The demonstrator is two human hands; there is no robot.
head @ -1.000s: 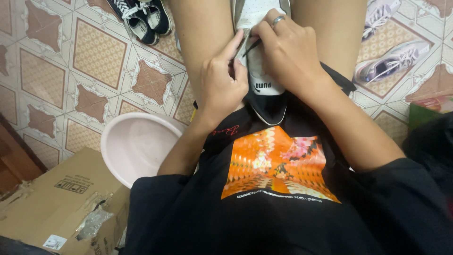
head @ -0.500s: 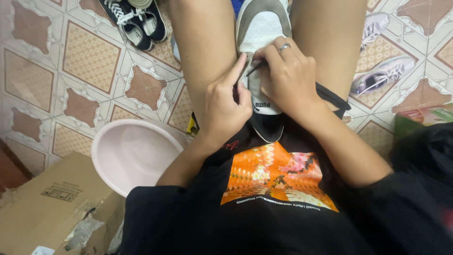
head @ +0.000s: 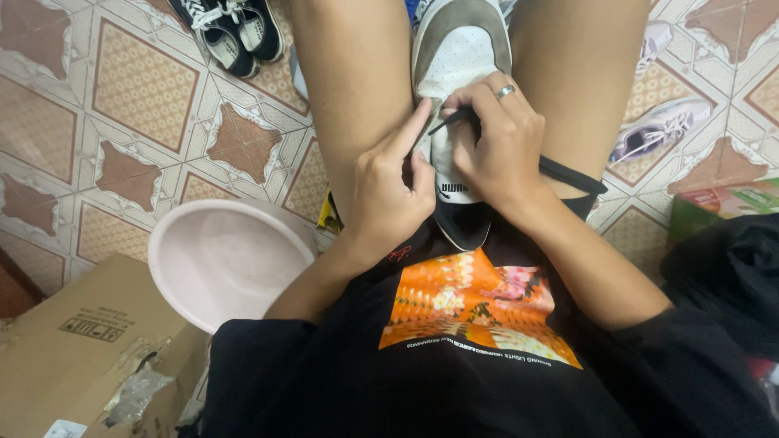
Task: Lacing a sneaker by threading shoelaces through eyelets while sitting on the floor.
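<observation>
The person is sitting on the tiled floor with a grey and white sneaker lying between the thighs, toe pointing away and heel resting against the lap. The right hand is pinching a black lace between thumb and fingers, its grip closed on the lace just above the tongue, a ring showing on one finger. The left hand is pressing against the sneaker's side, index finger stretched along the eyelet row, thumb and other fingers curled loosely; whether it is clamping anything I cannot tell, since the right hand is hiding the contact. As a judgement, the lacing is looking early or midway: only a short stretch of lace is showing near the upper eyelets, the toe part is showing none, and the hands are hiding the rest, so how many eyelets are threaded cannot be told. A pink basin is sitting beside the left forearm, a cardboard box next to it. Black sneakers are lying further off on the left, a pale sneaker on the right.
</observation>
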